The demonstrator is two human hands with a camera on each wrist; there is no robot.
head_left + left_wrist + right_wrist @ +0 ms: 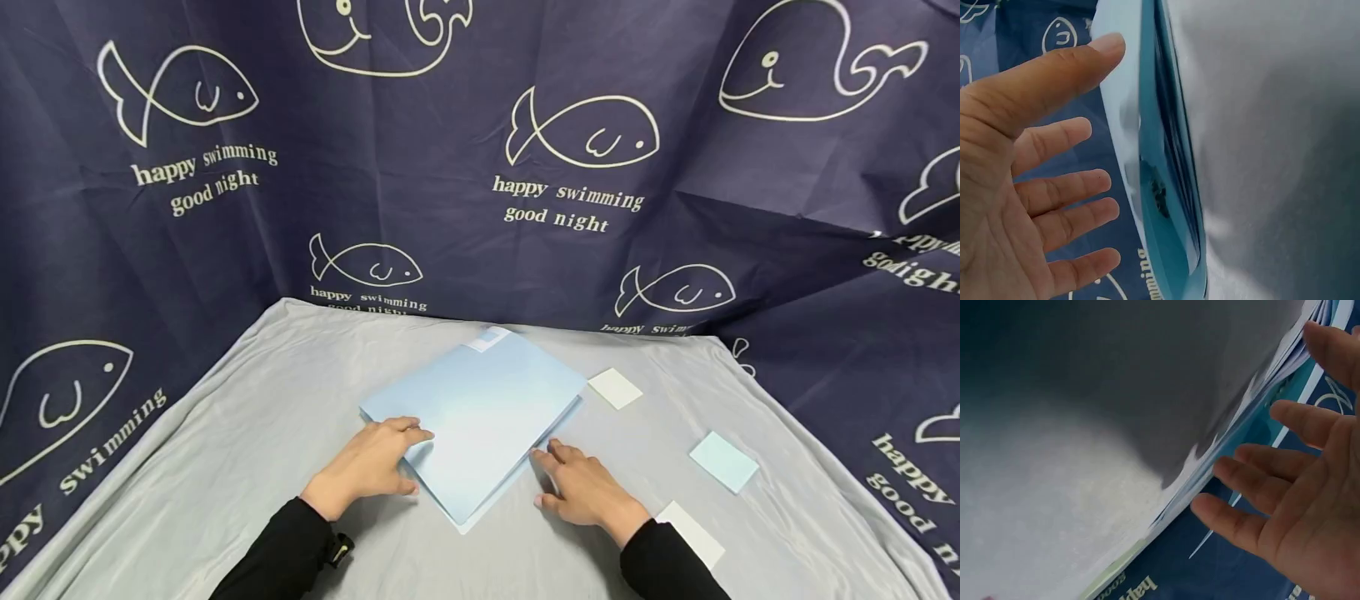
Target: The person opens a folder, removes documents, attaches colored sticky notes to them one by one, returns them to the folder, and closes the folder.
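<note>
A light blue file folder (487, 408) lies closed and turned at an angle on the cloth, a white label (487, 339) at its far corner. My left hand (375, 458) is at its near left edge, fingers extended over the cover. In the left wrist view the thumb and fingers are spread beside the folder (1175, 144), whose edge shows layers inside. Just off the near right edge is my right hand (585, 487), fingers loosely extended. The right wrist view shows that hand's fingers (1241, 522) spread along the folder edge, where several sheets show; contact there I cannot tell.
To the folder's right are a cream sticky-note pad (616, 388) and a pale green pad (724, 462). A white pad (692, 533) lies partly behind the right sleeve. Grey cloth (247, 433) covers the table, and a navy fish-print curtain (450, 208) hangs around it.
</note>
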